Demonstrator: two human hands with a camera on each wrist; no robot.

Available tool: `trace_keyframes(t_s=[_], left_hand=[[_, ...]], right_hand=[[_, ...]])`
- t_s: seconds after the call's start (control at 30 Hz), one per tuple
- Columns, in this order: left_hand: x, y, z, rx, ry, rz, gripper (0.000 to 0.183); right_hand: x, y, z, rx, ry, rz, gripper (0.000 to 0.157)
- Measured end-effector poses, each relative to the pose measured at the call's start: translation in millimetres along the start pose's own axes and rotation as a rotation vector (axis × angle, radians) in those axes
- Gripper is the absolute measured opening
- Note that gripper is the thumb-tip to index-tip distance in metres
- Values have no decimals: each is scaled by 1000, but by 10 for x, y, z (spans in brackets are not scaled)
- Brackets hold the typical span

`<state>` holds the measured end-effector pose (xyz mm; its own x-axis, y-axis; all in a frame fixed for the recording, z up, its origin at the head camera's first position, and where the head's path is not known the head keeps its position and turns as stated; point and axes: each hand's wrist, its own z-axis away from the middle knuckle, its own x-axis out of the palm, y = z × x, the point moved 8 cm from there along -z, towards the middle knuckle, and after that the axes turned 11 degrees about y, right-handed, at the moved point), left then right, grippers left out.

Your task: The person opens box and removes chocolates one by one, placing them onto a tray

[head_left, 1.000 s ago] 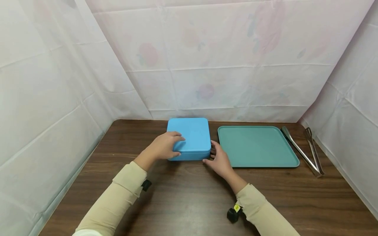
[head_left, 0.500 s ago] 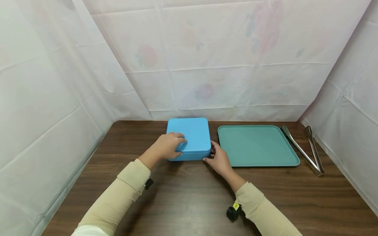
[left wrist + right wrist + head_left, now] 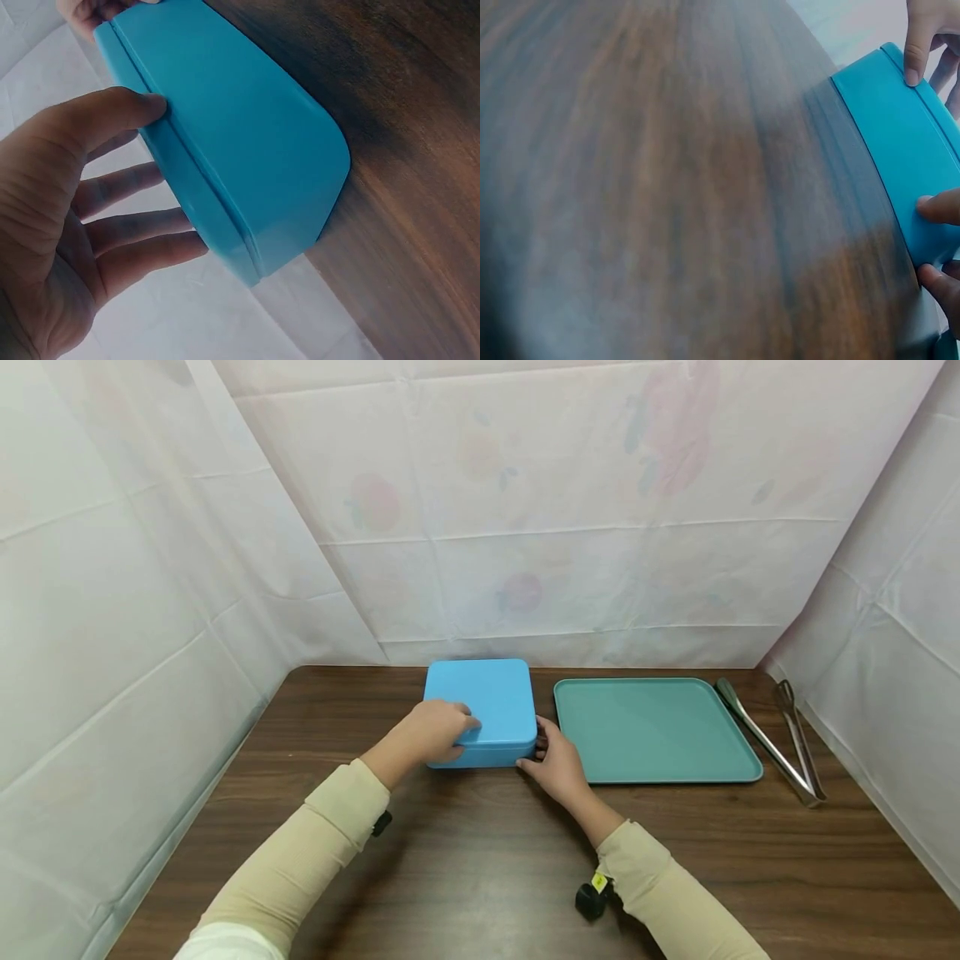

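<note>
A blue lidded box (image 3: 487,693) with rounded corners sits on the table, its lid down on the base. My left hand (image 3: 431,731) grips the lid at the front left: the thumb is at the seam on the front face, and the fingers spread over the top, as the left wrist view shows with the left hand (image 3: 67,202). At the front right corner, my right hand (image 3: 558,768) holds the box, thumb at the front and fingers along the right side. In the right wrist view, fingers of the right hand (image 3: 945,292) touch the box's lower part. The inside is hidden.
A green tray (image 3: 660,731) lies just right of the box. Beside it, metal tongs (image 3: 780,752) lie spread near the right curtain. White printed cloth (image 3: 570,510) hangs behind the dark wooden table (image 3: 480,877) and along both sides.
My left hand has shifted a little to the right across the lid, its forearm following. The right hand stays at the corner, and the box looks almost unmoved.
</note>
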<state>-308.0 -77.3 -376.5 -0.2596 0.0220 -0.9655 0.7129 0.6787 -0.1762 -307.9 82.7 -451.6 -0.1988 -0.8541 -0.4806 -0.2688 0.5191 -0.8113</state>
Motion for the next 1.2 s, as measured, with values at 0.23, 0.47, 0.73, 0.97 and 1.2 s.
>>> trace_keyframes(t_s=[0.23,0.47,0.73,0.97,1.2], left_hand=[[0,67,-1,75,-10,-86,44],[-3,110,7,111,-2,-117,46],[15,116,12,139,3,-170,45],[12,114,15,148,-7,-167,45],[-4,121,18,153,-16,-166,46]], right_hand=[[-8,-3,3,-1,0,-4,79],[-16,-1,7,-2,4,-4,78],[-12,-15,10,-7,9,-1,78],[-10,-18,11,-8,10,0,78],[-12,-5,20,-5,6,5,78]])
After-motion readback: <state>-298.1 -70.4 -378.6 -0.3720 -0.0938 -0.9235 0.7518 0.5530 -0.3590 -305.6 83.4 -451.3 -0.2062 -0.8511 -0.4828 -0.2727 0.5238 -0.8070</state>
